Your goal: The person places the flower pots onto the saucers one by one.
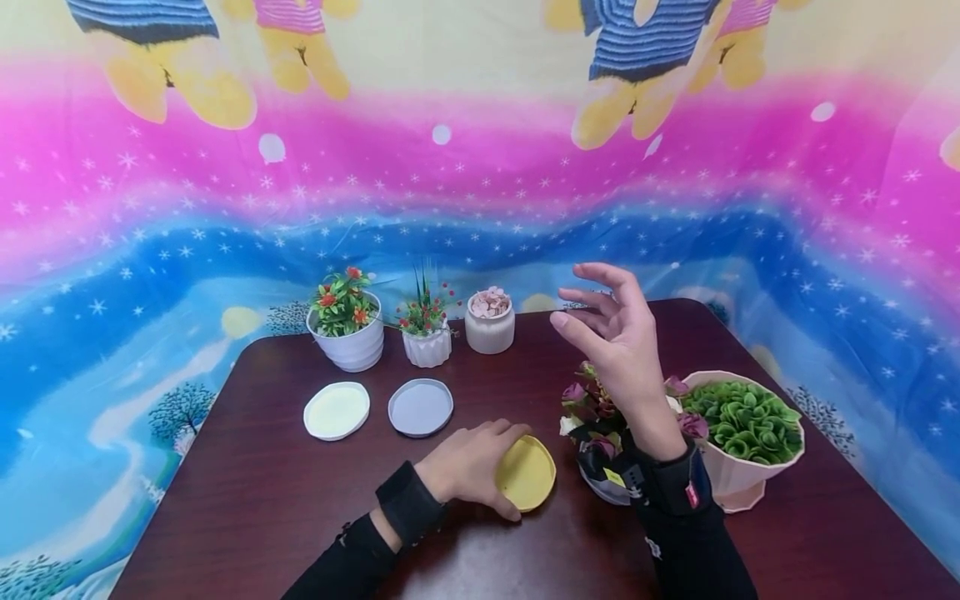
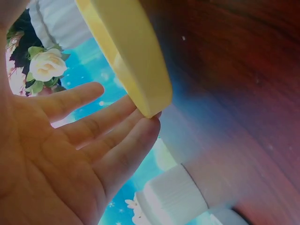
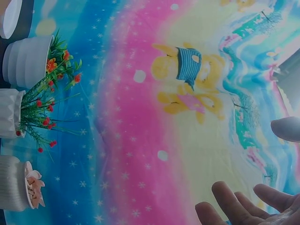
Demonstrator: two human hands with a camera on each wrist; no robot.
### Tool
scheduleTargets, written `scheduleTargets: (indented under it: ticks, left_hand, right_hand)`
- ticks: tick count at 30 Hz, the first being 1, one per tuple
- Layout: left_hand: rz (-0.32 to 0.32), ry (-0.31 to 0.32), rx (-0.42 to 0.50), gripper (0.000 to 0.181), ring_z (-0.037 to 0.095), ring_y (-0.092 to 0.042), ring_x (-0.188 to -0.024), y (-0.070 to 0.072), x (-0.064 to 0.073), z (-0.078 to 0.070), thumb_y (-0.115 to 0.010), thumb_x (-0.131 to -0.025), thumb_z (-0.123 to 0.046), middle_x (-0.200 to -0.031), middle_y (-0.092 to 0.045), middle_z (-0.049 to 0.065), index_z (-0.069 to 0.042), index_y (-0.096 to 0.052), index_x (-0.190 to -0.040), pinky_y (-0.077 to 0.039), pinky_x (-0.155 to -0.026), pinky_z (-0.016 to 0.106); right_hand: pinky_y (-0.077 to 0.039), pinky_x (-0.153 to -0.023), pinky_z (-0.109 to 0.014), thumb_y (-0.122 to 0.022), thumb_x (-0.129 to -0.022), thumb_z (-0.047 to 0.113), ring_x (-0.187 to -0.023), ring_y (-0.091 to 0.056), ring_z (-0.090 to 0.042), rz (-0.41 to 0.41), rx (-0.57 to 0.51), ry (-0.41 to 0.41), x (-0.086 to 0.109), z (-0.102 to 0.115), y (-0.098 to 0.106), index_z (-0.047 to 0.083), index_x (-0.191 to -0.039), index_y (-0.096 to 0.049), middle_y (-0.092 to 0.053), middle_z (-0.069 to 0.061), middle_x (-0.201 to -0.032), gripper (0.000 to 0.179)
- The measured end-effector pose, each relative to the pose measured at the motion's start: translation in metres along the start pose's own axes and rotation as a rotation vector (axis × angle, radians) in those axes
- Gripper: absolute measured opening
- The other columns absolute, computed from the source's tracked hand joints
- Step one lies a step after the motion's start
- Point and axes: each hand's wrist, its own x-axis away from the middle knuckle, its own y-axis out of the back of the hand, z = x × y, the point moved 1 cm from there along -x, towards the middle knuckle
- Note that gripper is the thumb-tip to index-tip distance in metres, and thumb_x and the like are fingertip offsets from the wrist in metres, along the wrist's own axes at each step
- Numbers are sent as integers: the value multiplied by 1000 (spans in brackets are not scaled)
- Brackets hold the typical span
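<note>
My left hand (image 1: 471, 468) holds a shallow yellow saucer (image 1: 529, 473) by its edge, thumb at the near side and fingers at the far side. In the left wrist view the yellow saucer (image 2: 136, 56) appears edge-on, with fingertips at its rim. My right hand (image 1: 618, 354) is raised above a pot of purple flowers (image 1: 592, 400), fingers loosely bent and apart, holding nothing; the right wrist view shows its fingers (image 3: 225, 201) against the backdrop. A white saucer (image 1: 337, 411) and a grey saucer (image 1: 421, 407) lie on the table left of the yellow one.
Along the table's back edge stand a white pot of orange flowers (image 1: 347, 333), a small white pot of red-berried sprigs (image 1: 426, 343) and a ribbed white pot of pink petals (image 1: 491, 325). A footed pot of green leaves (image 1: 742, 450) stands at the right. A printed cloth (image 1: 450, 192) hangs behind.
</note>
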Motion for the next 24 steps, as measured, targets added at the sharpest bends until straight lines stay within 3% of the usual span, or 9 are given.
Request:
scheduleTargets:
  ticks: [14, 18, 21, 24]
  left_hand:
    - [10, 28, -25, 112, 15, -61, -115, -6, -1, -1, -99, -62, -59, -137, -62, 1, -17, -52, -155, -56, -86, 30]
    - [45, 65, 15, 122, 24, -60, -129, -4, 2, -1, -101, -60, -58, -147, -58, 6, -15, -46, -159, -57, -97, 37]
    - [88, 110, 39, 128, 33, -52, -143, -2, 3, 2, -102, -59, -56, -157, -51, 12, -9, -41, -162, -52, -108, 42]
    - [123, 142, 33, 129, 34, -50, -146, -1, 2, 4, -103, -59, -52, -162, -46, 16, -3, -41, -161, -49, -113, 43]
  right_hand:
    - [-56, -97, -26, -71, -95, -7, -126, -65, -20, 18, 28, -11, -1, -6, -2, -4, -151, -46, -55, -6, -148, 62]
    - [-56, -98, -27, -72, -95, -5, -126, -65, -19, 16, 37, -31, -2, -10, -2, -2, -152, -46, -54, -6, -148, 62]
    - [-55, -101, -29, -73, -96, -2, -127, -64, -18, 16, 60, -50, -3, -14, -2, 0, -152, -46, -54, -6, -148, 62]
    - [-53, -103, -30, -73, -98, 1, -128, -64, -22, 12, 82, -65, -4, -18, -2, 1, -152, -47, -54, -9, -149, 60]
